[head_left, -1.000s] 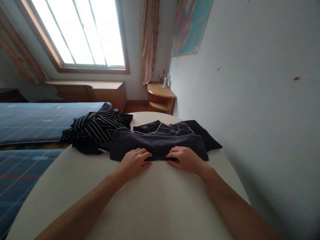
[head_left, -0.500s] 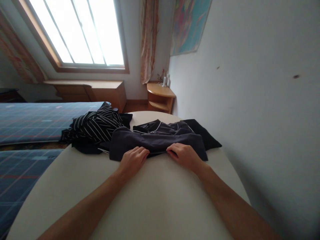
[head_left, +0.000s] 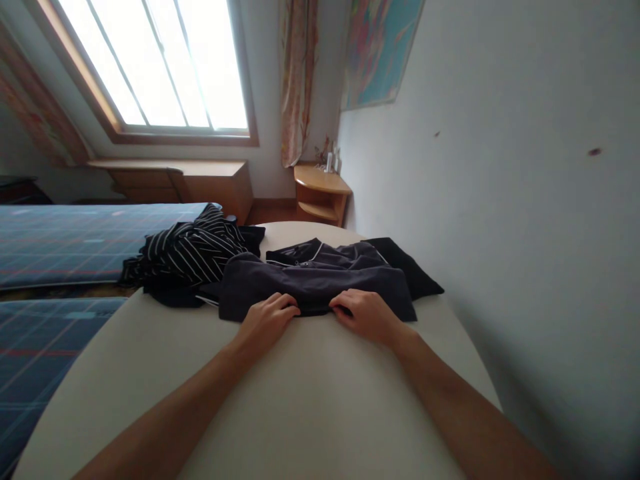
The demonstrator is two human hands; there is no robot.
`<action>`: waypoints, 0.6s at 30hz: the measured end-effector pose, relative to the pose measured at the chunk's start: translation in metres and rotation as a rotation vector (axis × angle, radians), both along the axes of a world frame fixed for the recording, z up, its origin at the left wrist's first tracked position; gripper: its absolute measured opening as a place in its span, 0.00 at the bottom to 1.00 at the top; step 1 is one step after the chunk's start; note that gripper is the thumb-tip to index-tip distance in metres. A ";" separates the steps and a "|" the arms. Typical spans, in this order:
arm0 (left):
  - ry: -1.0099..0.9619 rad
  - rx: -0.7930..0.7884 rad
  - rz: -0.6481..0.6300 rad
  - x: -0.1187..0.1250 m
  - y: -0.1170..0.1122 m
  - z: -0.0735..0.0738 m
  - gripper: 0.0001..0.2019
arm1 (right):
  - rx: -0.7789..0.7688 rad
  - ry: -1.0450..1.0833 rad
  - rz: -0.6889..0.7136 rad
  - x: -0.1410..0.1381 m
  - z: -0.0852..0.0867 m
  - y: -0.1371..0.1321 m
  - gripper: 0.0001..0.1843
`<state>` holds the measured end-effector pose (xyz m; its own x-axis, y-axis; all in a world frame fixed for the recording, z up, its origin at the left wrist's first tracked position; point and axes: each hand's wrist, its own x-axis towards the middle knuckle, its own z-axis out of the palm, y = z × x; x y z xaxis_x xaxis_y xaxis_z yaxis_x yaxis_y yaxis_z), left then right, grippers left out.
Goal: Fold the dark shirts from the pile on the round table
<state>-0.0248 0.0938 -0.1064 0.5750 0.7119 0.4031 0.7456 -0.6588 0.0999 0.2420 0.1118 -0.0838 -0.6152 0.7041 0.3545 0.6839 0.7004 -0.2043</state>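
A dark grey shirt [head_left: 310, 283] with a black, white-edged collar lies across the white table [head_left: 320, 393], its near part folded over toward the collar. My left hand [head_left: 270, 319] pinches the near edge of the shirt left of centre, fingers closed. On the other side of centre, my right hand [head_left: 366, 313] grips the same edge between thumb and curled fingers. The stretch of edge between both hands rests low, at the tabletop. Black sleeves stick out at the shirt's far right and at its left.
A black-and-white striped garment [head_left: 190, 250] is heaped at the table's left edge. Beds with blue plaid covers [head_left: 55, 353] stand to the left. The white wall [head_left: 525, 220] runs close along the right. A corner shelf [head_left: 323, 180] and a desk [head_left: 215, 170] are at the back.
My right hand has shifted slightly left and down along the shirt's edge. The edge between my hands has dropped a little toward me. My left hand has hardly moved.
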 end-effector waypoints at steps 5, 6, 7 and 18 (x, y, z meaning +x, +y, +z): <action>-0.012 0.018 0.000 0.002 -0.001 -0.001 0.08 | 0.003 0.047 -0.013 0.004 -0.002 0.004 0.11; -0.013 0.020 0.001 0.003 -0.001 -0.002 0.08 | 0.006 0.049 -0.009 0.004 -0.003 0.004 0.12; -0.011 0.023 0.000 0.003 -0.001 -0.002 0.08 | 0.009 0.046 0.002 0.005 -0.003 0.005 0.13; -0.037 0.048 -0.017 0.007 -0.003 0.004 0.06 | -0.010 -0.007 0.088 0.005 0.001 0.000 0.08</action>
